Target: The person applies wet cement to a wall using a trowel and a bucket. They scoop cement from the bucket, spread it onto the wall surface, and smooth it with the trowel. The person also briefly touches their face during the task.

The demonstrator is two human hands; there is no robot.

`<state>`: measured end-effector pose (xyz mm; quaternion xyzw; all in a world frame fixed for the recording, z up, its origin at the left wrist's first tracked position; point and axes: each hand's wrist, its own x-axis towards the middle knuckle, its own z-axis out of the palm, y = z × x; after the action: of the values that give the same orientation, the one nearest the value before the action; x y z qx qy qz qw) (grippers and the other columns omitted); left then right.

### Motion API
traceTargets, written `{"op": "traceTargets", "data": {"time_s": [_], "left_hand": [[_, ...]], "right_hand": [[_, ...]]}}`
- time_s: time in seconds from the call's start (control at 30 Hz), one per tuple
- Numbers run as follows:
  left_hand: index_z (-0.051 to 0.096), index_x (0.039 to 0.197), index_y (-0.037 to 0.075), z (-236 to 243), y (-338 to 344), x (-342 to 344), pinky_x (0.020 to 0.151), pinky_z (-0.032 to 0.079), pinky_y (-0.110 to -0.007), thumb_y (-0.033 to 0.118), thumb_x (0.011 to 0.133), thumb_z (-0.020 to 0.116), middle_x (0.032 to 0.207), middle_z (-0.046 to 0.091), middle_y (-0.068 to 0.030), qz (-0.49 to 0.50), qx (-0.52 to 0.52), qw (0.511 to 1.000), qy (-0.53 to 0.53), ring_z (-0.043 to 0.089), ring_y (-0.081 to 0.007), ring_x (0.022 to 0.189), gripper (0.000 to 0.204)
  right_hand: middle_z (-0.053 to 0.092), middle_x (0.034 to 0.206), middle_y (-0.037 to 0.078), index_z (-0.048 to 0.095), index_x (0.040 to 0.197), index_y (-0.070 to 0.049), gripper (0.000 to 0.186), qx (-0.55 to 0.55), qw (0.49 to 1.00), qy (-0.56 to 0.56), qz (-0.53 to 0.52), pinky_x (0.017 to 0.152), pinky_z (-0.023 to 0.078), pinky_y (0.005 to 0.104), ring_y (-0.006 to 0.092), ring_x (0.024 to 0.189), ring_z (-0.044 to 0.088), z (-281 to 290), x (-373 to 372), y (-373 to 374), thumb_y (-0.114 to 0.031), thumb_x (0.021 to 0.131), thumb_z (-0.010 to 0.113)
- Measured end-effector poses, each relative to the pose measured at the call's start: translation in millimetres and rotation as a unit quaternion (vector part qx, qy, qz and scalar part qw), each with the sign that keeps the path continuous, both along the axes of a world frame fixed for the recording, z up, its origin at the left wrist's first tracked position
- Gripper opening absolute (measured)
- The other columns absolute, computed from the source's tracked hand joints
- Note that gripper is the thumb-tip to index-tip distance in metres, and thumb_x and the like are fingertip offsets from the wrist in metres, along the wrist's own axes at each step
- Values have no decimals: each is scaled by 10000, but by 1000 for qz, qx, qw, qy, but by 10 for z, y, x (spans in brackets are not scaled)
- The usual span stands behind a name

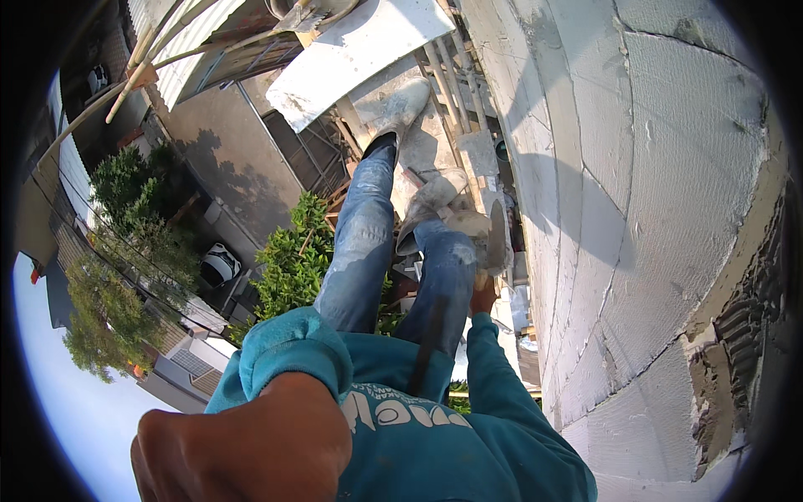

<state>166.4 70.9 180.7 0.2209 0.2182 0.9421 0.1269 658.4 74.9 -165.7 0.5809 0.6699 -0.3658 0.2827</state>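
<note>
My left hand (247, 443) is raised close to the camera at the lower left, its fingers curled into a fist. Whatever it might hold is hidden. Farther off, beside my right knee, my right hand (483, 298) hangs low at the end of a teal sleeve. Its fingers are wrapped round the handle of what looks like a trowel, whose long grey blade (497, 238) points away from me near the wall. Next to the blade is a rounded, tan, mortar-stained thing (468, 222) that I cannot make out clearly.
My dusty boots (401, 107) stand on narrow, mortar-smeared scaffold boards. A pale block wall (577, 192) rises close on the right, with rough mortar (715, 402) along one edge. Bamboo poles (447, 79) and a white sheet (360, 54) lie ahead. Far below left are trees and a car (220, 264).
</note>
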Motion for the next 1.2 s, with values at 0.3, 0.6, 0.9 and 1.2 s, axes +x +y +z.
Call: {"op": "traceTargets", "data": {"time_s": [0.3,0.6,0.9,1.2], "left_hand": [[507,540,126,-45,-582,143,979,429,-427,82,778,507,451,459,-16,162,-276,947,-34,520,-142,457,242],[568,779,17,-1108,-1996,857,894,492,-439,339,901,442,682,543,-64,217,-618,745,-129,515,-154,609,367],[621,1132,14,-2698,-1940,815,875,486,-411,226,877,566,1083,655,-201,1,-800,599,-40,628,-347,989,336],[448,1377,96,-4314,-1419,623,973,451,-424,473,822,701,1216,597,-210,-222,-688,684,102,570,-348,1126,717]], "right_hand": [[651,949,278,523,1174,-32,474,47,987,101,118,780,492,507,466,909,625,91,-1202,691,-175,751,680],[614,1004,293,508,1158,14,479,-6,959,248,137,809,476,479,457,962,605,-61,-2553,1028,-181,754,678],[670,905,154,453,1123,21,360,-194,943,264,-49,599,514,305,172,667,661,-334,-3896,672,-136,851,629],[660,932,184,455,1084,23,222,-308,852,287,-311,543,549,315,247,728,666,-725,-4725,284,-86,916,552]]}}
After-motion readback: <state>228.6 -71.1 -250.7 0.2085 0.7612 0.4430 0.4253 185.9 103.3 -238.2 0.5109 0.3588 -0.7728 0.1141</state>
